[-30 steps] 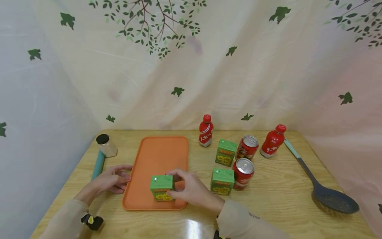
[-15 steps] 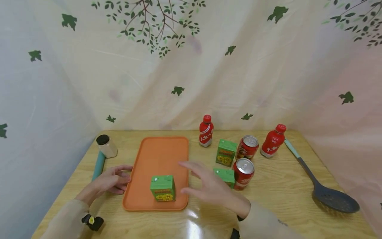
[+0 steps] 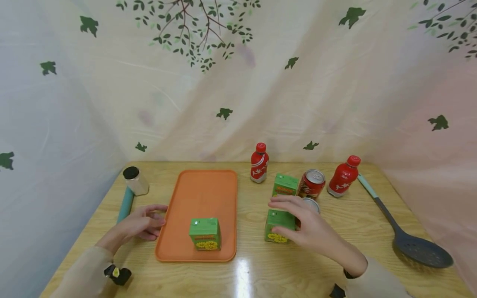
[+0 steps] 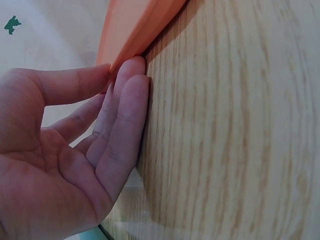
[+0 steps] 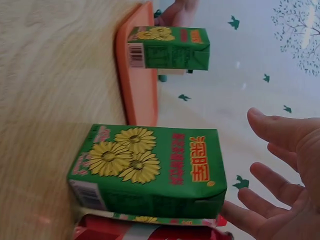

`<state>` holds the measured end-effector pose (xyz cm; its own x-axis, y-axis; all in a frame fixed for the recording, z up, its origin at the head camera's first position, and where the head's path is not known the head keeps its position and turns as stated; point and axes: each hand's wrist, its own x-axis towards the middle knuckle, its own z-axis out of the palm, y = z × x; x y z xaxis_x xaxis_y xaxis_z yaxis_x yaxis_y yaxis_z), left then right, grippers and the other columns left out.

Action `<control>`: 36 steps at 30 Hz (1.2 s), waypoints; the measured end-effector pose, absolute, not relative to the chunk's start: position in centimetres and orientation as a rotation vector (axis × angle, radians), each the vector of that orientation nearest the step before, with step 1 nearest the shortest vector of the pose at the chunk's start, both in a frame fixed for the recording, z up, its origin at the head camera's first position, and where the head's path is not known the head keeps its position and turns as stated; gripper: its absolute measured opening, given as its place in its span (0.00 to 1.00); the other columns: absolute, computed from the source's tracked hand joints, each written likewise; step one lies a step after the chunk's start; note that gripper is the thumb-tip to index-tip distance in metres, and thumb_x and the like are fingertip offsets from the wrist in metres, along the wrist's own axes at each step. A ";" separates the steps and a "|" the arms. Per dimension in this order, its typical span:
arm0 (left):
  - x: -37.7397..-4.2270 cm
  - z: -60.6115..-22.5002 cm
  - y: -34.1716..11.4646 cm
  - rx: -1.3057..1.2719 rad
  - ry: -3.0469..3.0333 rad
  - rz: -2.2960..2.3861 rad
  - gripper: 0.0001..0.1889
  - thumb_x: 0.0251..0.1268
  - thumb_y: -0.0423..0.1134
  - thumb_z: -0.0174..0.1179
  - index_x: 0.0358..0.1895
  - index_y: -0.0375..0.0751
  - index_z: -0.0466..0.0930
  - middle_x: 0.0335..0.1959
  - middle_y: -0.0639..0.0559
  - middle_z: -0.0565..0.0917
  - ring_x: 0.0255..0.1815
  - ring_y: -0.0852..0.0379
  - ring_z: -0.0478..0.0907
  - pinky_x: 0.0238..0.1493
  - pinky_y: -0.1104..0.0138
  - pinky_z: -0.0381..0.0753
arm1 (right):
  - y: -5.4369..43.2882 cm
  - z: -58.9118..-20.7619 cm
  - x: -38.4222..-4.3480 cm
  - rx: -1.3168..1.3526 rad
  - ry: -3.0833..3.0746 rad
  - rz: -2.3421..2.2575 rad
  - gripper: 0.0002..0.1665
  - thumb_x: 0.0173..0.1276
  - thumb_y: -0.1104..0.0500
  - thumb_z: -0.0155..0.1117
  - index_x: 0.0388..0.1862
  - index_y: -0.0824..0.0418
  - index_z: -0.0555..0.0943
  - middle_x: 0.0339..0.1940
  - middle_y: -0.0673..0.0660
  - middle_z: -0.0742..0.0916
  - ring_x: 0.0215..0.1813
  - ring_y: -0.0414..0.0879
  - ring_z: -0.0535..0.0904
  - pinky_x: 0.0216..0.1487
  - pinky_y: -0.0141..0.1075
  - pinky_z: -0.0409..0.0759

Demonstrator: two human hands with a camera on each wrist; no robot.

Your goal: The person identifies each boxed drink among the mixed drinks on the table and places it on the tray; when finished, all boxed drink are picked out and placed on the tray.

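My left hand [image 3: 139, 223] pinches the left rim of the orange tray [image 3: 205, 192]; in the left wrist view, the thumb is on one side of the rim and the fingers on the other. A green drink carton [image 3: 205, 234] with yellow flowers stands upright near the tray's front. To the right of the tray, my right hand [image 3: 311, 225] hovers with fingers spread around the top of a second green drink carton [image 5: 150, 165]. The right wrist view shows a gap between thumb and carton; contact of the other fingers is unclear. A third carton [image 3: 286, 181] stands behind, partly covered by that hand.
Two red soda cans stand right of the cartons, the rear can [image 3: 311, 183] and the front can [image 3: 312, 203], mostly hidden. Red bottles stand behind: one bottle [image 3: 259, 163] and another bottle [image 3: 343, 177]. A slotted turner [image 3: 422, 249] lies right; a black-lidded jar [image 3: 136, 182] and teal rod [image 3: 126, 203] are left.
My right hand has let go of the carton on the tray and moved right, over to the front carton beside the cans. The left hand stays at the tray rim.
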<state>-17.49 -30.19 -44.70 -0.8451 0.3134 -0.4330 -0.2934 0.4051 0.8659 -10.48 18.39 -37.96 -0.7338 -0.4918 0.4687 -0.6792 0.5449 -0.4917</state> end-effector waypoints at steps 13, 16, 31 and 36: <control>-17.5 -44.9 -30.3 0.005 2.132 1.452 0.35 0.72 0.38 0.62 0.76 0.33 0.58 0.45 0.43 0.81 0.31 0.51 0.83 0.34 0.57 0.87 | 19.0 -39.5 -9.8 0.974 -2.613 0.637 0.30 0.56 0.60 0.82 0.60 0.59 0.85 0.67 0.56 0.80 0.68 0.59 0.75 0.58 0.58 0.78; -17.5 -44.9 -30.2 0.003 2.130 1.455 0.35 0.72 0.38 0.62 0.76 0.33 0.58 0.45 0.43 0.81 0.31 0.52 0.83 0.34 0.57 0.87 | 18.9 -39.7 -10.0 0.999 -2.600 0.630 0.27 0.54 0.64 0.82 0.55 0.60 0.87 0.64 0.57 0.83 0.66 0.58 0.77 0.59 0.57 0.78; -17.4 -44.6 -30.2 0.007 2.128 1.460 0.35 0.72 0.37 0.62 0.76 0.33 0.58 0.44 0.43 0.81 0.31 0.53 0.83 0.33 0.58 0.87 | 18.4 -39.8 -10.8 1.198 -2.578 0.818 0.24 0.57 0.63 0.80 0.55 0.55 0.88 0.58 0.56 0.83 0.56 0.52 0.83 0.44 0.36 0.84; -17.4 -44.7 -30.2 0.011 2.119 1.467 0.35 0.72 0.37 0.62 0.76 0.32 0.58 0.44 0.43 0.82 0.31 0.52 0.83 0.33 0.58 0.87 | 18.7 -40.0 -10.6 1.265 -2.526 0.775 0.29 0.56 0.62 0.81 0.58 0.54 0.86 0.58 0.56 0.82 0.58 0.54 0.81 0.45 0.39 0.84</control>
<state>-17.41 -30.25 -44.65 -0.8453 0.3105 -0.4349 -0.2978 0.4020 0.8659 -10.63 18.67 -40.03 -0.6086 -0.6807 0.4078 -0.7923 0.4927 -0.3599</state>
